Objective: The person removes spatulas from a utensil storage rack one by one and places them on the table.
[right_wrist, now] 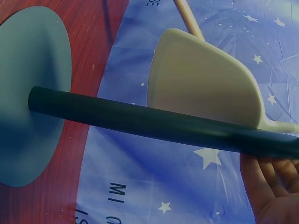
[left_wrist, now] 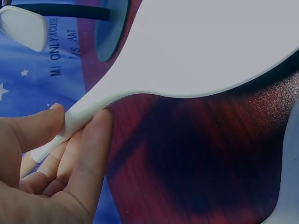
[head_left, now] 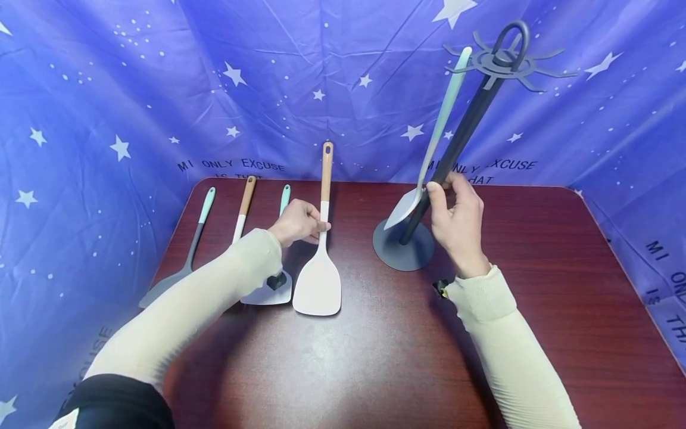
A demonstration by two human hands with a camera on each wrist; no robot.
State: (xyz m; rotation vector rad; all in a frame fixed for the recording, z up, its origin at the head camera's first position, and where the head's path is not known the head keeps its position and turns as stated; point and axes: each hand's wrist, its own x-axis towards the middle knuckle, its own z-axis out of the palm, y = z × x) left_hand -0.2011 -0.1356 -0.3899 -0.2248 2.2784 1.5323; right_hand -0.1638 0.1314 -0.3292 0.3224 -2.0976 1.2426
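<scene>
My left hand (head_left: 300,222) pinches the white neck of a turner (head_left: 317,286) with a wooden handle. The left wrist view shows its broad white blade (left_wrist: 196,46) over the table, with a shadow beneath. My right hand (head_left: 458,217) grips the pole (right_wrist: 140,122) of a dark grey utensil stand (head_left: 463,143). The stand leans to the right, its round base (head_left: 393,253) low at the left and its hooked top ring (head_left: 506,62) high up. A mint-handled spatula (head_left: 442,119) hangs from one hook, its pale head (right_wrist: 201,79) beside the pole.
At the left of the dark red table (head_left: 375,369) lie a grey turner with a mint handle (head_left: 206,205), a utensil with a wooden handle (head_left: 248,193), partly behind my sleeve, and another mint handle (head_left: 286,193). A starry blue curtain (head_left: 321,71) surrounds the table's back and sides.
</scene>
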